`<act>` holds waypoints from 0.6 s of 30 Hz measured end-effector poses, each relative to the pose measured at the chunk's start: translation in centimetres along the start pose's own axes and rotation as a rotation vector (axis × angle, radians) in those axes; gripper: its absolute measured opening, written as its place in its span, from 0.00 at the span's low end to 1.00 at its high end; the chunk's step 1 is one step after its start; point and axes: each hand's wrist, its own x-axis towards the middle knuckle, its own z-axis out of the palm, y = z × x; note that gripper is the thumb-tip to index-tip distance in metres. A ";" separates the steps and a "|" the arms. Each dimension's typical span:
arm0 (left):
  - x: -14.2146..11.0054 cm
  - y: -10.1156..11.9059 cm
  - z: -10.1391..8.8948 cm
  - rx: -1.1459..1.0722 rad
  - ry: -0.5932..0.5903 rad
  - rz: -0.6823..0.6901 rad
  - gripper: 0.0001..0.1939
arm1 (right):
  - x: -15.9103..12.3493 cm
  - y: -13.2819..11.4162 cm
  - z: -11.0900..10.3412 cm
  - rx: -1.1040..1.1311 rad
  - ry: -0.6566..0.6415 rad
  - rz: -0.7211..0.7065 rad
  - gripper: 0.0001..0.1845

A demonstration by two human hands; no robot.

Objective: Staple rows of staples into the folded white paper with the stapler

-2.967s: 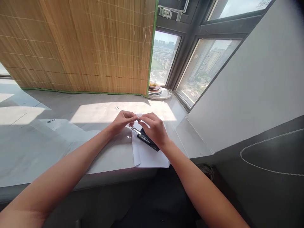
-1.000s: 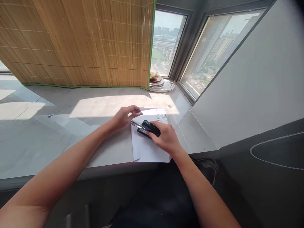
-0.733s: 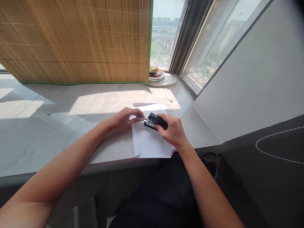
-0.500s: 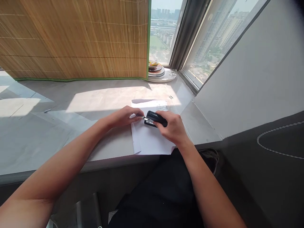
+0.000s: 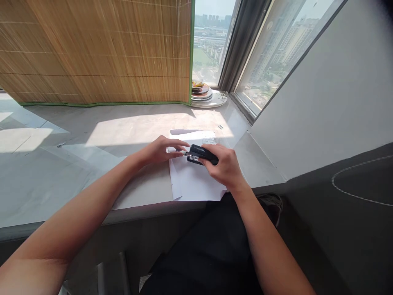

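Observation:
A black stapler [image 5: 204,153] is held above a white sheet of paper [image 5: 198,182] near the sill's front edge. My right hand [image 5: 224,164] wraps round its rear end from the right. From the stapler's front end a short silvery metal tray [image 5: 186,154] sticks out to the left. My left hand [image 5: 159,150] has its thumb and fingers at that tray, the index finger reaching to the stapler's tip. Whatever else lies behind those fingers is hidden. Small marks like a grid show near the paper's far right corner, and its lower left corner is folded.
Two small staple strips [image 5: 220,127] lie on the pale sill [image 5: 132,125] beyond the paper. A stack of plates [image 5: 202,95] stands in the window corner. A bamboo blind [image 5: 101,53] hangs at the back, and a white wall [image 5: 331,94] slopes at the right.
My right hand has taken the stapler up off the paper. My left hand has moved from a small piece to the metal tray, which now sticks out less than before.

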 end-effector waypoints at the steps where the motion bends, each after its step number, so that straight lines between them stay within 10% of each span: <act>1: 0.0 0.1 -0.1 -0.012 -0.001 0.009 0.13 | 0.0 0.2 -0.2 0.029 0.016 -0.001 0.18; 18: 0.7 2.4 1.9 -0.062 0.042 0.023 0.16 | 0.1 0.1 -0.6 0.230 -0.119 -0.124 0.16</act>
